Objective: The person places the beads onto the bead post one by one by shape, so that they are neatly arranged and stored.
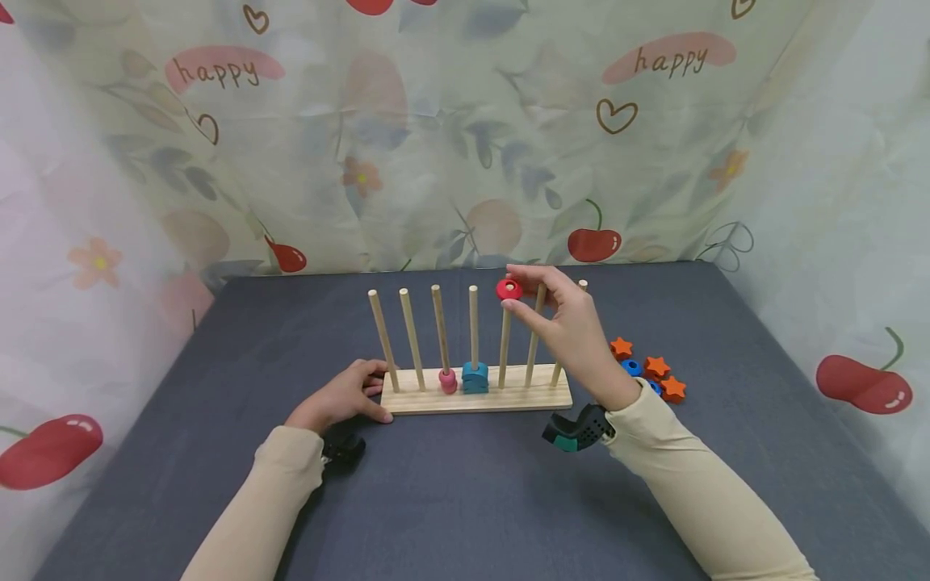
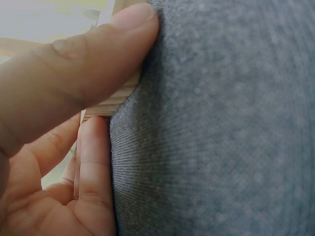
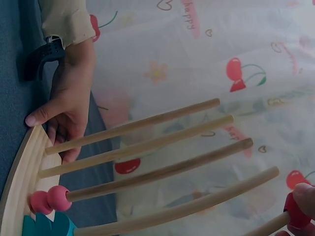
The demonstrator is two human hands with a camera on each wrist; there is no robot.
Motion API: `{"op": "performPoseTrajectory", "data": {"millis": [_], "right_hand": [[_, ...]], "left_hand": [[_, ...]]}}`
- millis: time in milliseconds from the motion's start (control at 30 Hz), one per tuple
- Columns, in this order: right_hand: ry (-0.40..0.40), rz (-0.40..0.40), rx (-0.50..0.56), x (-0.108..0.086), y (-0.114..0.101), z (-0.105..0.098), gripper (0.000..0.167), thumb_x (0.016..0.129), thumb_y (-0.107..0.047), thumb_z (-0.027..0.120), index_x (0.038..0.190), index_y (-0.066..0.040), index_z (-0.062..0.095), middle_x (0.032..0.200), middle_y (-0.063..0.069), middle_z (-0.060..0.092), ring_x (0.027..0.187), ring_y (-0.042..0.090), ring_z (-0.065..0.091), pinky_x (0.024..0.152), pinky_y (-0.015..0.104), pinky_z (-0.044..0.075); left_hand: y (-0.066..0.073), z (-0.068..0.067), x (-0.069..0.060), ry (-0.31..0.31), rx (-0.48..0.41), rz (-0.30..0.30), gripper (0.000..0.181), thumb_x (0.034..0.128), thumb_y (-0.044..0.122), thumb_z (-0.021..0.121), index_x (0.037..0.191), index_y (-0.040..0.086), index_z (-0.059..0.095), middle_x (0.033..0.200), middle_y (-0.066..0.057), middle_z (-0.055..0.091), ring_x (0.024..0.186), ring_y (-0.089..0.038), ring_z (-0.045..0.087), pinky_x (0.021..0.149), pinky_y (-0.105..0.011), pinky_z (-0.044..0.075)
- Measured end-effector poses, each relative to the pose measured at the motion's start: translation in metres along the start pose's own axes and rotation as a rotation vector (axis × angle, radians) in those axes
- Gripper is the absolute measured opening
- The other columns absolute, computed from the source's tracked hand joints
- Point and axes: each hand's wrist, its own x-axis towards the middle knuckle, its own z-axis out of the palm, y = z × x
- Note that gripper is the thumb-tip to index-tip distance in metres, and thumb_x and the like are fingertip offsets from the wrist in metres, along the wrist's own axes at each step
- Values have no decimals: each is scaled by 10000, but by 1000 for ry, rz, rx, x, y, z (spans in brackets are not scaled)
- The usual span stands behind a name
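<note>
A wooden peg board (image 1: 436, 403) with a row of upright pegs lies across the table. My left hand (image 1: 347, 397) grips its left end, thumb at the front edge and fingers behind; the left wrist view shows the thumb (image 2: 83, 73) close up against the wood. Between thumb and fingertips my right hand (image 1: 563, 315) pinches a red bead (image 1: 509, 290) at the top of the fifth peg from the left, the peg's tip showing in its hole. Pink beads (image 3: 50, 199) sit low on the third peg, and teal pieces (image 1: 475, 378) sit on the fourth.
Orange star beads (image 1: 656, 368) and blue beads (image 1: 631, 368) lie in a group on the dark grey tablecloth (image 1: 450, 500), right of the board and partly behind the right forearm. A printed curtain (image 1: 436, 137) hangs behind the table and along its sides.
</note>
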Motion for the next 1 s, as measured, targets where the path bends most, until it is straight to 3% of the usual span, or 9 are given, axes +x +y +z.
{"op": "performPoseTrajectory", "data": {"millis": [233, 500, 1000], "right_hand": [[-13, 110, 118, -4, 3, 4, 492, 871, -151, 721, 1327, -99, 544, 1214, 78, 642, 1066, 171, 604, 819, 174, 495], [-12, 164, 148, -9, 8, 8, 524, 878, -146, 712, 1351, -73, 500, 1220, 99, 630, 1090, 196, 606, 972, 440, 501], [-64, 263, 136, -30, 29, 20, 519, 881, -183, 711, 1335, -55, 496, 1210, 127, 630, 1126, 252, 604, 1010, 426, 485]], "left_hand": [[-1, -1, 0, -1, 0, 6, 755, 676, 77, 875, 1336, 35, 510, 1278, -168, 403, 1163, -290, 464, 1070, -458, 403], [1, -1, -2, -7, -8, 7, 753, 678, 82, 875, 1337, 43, 512, 1286, -170, 401, 1163, -293, 457, 1070, -462, 398], [1, -1, -2, -3, -24, 4, 760, 677, 74, 876, 1341, 27, 507, 1271, -165, 400, 1172, -288, 460, 1073, -445, 409]]}}
